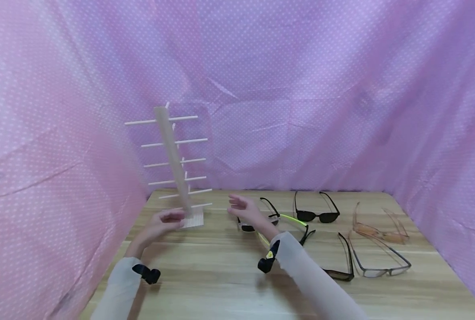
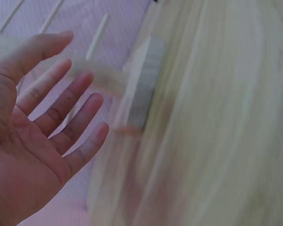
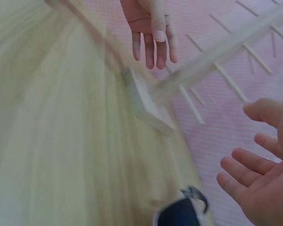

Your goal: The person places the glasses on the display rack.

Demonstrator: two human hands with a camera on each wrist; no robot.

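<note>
The left forearm, in a pale sleeve (image 1: 117, 284), comes in across the left edge side of the tabletop (image 1: 205, 275) and points toward its far edge. The left hand (image 1: 161, 226) is open and holds nothing, thumb uppermost, palm turned inward, fingers loosely extended just beside the base (image 1: 193, 218) of a wooden stand (image 1: 171, 155).

The stand is near the tabletop's far left corner, its long axis upright; in the head view the post slants up toward the left. Its pegs (image 1: 191, 141) stick out to either side, roughly along the far edge.

The right forearm reaches from the near edge leftward toward the far edge. The right hand (image 1: 249, 211) is also open, holding nothing, fingers pointing left toward the stand, above dark-lensed glasses (image 1: 247, 228). Yellow-green glasses (image 1: 294, 219) lie beside these, partly behind the wrist.

Further right, black sunglasses (image 1: 317, 217) lie by the far edge, arms pointing to it. Brown-lensed glasses (image 1: 339, 275) lie nearer the near edge, partly covered by the forearm, then grey-framed eyeglasses (image 1: 375, 273) and, toward the far right corner, clear orange glasses (image 1: 385, 234).
</note>
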